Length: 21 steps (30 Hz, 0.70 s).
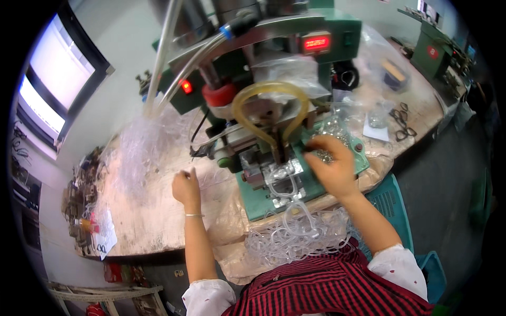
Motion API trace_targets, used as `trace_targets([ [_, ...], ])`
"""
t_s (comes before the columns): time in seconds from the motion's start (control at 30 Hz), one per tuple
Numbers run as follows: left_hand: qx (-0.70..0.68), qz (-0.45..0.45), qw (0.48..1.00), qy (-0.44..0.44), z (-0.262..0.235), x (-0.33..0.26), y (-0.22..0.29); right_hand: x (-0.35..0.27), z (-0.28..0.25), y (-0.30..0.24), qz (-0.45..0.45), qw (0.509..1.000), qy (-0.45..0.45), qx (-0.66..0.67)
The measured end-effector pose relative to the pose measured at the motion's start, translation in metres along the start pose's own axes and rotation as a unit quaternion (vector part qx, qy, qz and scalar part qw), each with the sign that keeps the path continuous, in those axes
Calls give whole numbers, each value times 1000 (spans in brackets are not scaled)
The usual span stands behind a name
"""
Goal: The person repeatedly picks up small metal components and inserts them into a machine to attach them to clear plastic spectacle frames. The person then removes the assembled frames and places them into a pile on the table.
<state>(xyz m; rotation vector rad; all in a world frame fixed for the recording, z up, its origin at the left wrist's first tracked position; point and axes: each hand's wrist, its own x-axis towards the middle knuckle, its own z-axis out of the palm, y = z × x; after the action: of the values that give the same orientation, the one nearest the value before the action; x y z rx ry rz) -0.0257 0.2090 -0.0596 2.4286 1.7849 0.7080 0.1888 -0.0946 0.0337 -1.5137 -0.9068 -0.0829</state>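
My left hand (pixel 186 188) is closed in the air over the table, left of a green press machine (pixel 342 42). Whatever its fingers may hold is hidden. At the press's right side, my right hand (pixel 336 164) is beside a pile of small shiny metal parts (pixel 328 154); its thumb and bent fingers look apart, slightly blurred. Between the hands, a clear plastic tube loop (pixel 283 192) lies on the metal fixture (pixel 296 167) beneath the press head. More clear tubing loops (pixel 284 239) are heaped in front of the green base plate (pixel 253 203), close to my striped apron.
A yellowish hose (pixel 271 87) curves around the press head. Clear plastic material (pixel 139 152) is piled at the left. Black loop-shaped pieces (pixel 403 124) and a clear bag (pixel 378 116) lie at the right. Teal baskets (pixel 392 205) stand beyond the table's right front edge.
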Motion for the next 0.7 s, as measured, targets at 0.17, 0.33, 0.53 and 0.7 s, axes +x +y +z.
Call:
trace_targets([
  [0.17,-45,-92,986,-128,24,-8,-24,-7,35,6,71,986,31,147],
  [0.33,-519,-3,854,-30,-14,-22,6,-9,37,-1,89,977,22,192],
  [0.53,-802,38,595,20,-74,-66,35,-13,41,-27,142,947,35,285],
  [0.7,-538,502,677,3,-125,-112,109,-6,0,-23,78,994,-66,50],
])
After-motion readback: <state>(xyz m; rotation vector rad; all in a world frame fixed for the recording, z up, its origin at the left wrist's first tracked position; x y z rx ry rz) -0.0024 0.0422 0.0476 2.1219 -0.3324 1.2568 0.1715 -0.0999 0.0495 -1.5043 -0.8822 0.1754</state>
